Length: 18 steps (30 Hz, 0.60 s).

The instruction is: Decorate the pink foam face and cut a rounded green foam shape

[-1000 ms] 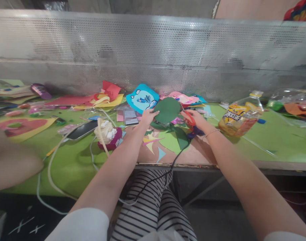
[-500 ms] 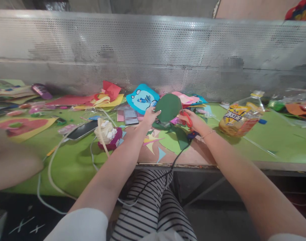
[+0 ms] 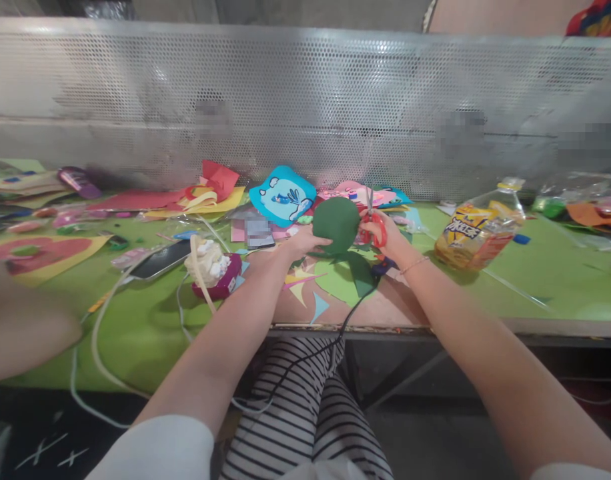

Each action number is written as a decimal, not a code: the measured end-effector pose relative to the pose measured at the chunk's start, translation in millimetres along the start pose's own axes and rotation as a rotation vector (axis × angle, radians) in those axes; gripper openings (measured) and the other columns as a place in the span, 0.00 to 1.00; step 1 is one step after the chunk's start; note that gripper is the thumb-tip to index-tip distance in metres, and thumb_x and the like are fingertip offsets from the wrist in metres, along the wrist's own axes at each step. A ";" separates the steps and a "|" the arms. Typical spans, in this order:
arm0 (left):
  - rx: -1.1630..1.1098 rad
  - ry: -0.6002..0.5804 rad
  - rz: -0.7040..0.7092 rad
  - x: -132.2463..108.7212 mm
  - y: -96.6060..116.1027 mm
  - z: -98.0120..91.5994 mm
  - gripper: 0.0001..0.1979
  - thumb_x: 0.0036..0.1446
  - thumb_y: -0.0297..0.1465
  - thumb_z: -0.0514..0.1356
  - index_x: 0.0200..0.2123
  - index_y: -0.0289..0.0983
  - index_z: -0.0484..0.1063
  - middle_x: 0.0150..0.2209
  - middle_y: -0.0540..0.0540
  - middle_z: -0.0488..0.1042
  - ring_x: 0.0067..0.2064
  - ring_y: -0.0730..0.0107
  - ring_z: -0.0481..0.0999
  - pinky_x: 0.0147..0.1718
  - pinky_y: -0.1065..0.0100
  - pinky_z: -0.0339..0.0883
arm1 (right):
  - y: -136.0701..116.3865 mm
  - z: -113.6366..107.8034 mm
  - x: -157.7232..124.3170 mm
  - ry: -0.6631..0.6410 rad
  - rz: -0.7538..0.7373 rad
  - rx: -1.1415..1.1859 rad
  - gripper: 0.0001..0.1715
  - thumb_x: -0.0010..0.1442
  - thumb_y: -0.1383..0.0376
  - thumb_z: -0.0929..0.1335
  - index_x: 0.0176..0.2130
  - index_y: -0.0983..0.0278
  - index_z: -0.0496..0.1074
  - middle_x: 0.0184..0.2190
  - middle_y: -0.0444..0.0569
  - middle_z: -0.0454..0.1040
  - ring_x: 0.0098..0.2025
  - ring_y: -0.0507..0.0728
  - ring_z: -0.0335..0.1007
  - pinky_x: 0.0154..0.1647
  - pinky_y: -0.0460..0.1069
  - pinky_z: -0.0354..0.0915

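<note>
My left hand [image 3: 304, 241] pinches the lower left edge of a dark green round paper piece [image 3: 337, 223] and holds it up above the table. My right hand [image 3: 385, 235] grips red-handled scissors [image 3: 371, 223] at the right edge of that green piece, blades pointing up. Below the hands lie green, yellow and blue paper scraps [image 3: 335, 277] on the table. A black cable [image 3: 335, 333] runs from under my right hand down over the table edge.
A green table [image 3: 150, 320] carries coloured paper cutouts [image 3: 283, 193], a phone [image 3: 160, 259], a small pink box with white contents [image 3: 213, 267], a yellow snack bag [image 3: 478, 230] and white cords. A perforated metal screen [image 3: 305, 107] stands behind. Another person's arm [image 3: 25, 333] shows at left.
The green piece has been turned and drawn slightly lower and nearer. My right hand with the scissors has tilted so the blades now point upward at the piece's right edge.
</note>
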State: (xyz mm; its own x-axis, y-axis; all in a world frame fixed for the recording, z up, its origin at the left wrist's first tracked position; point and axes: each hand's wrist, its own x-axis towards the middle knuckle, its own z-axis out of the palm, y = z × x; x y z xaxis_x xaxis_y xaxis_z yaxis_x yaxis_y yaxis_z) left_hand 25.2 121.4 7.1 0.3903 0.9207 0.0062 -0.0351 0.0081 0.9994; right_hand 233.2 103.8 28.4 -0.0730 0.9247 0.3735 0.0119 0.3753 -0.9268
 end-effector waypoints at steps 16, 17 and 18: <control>-0.100 0.054 0.045 1.4 3.6 1.4 0.31 0.37 0.36 0.70 0.47 0.38 0.69 0.41 0.41 0.78 0.37 0.56 0.78 0.38 0.52 0.73 | 2.7 1.4 -6.4 -0.055 -0.004 -0.083 0.15 0.44 0.64 0.72 0.34 0.61 0.68 0.20 0.38 0.63 0.20 0.48 0.57 0.22 0.45 0.61; -0.091 0.099 0.035 1.4 5.1 0.7 0.31 0.38 0.38 0.70 0.48 0.39 0.69 0.40 0.42 0.78 0.36 0.57 0.79 0.37 0.53 0.73 | 0.6 1.4 -7.4 -0.062 0.000 -0.096 0.15 0.44 0.65 0.71 0.35 0.61 0.68 0.20 0.38 0.63 0.19 0.47 0.56 0.21 0.45 0.60; -0.072 0.139 0.031 1.5 6.2 -0.1 0.30 0.38 0.39 0.69 0.47 0.40 0.69 0.39 0.43 0.78 0.35 0.57 0.79 0.36 0.54 0.73 | -1.8 1.5 -8.5 -0.072 0.008 -0.107 0.15 0.44 0.66 0.71 0.35 0.61 0.69 0.19 0.38 0.62 0.19 0.47 0.56 0.21 0.45 0.59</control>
State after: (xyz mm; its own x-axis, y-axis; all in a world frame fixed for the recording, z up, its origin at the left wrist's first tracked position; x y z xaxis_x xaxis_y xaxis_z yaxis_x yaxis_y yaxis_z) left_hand 25.5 122.9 13.3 0.2568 0.9661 0.0270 -0.1125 0.0021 0.9937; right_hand 232.3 95.1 26.8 -0.1434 0.9221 0.3593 0.1192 0.3765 -0.9187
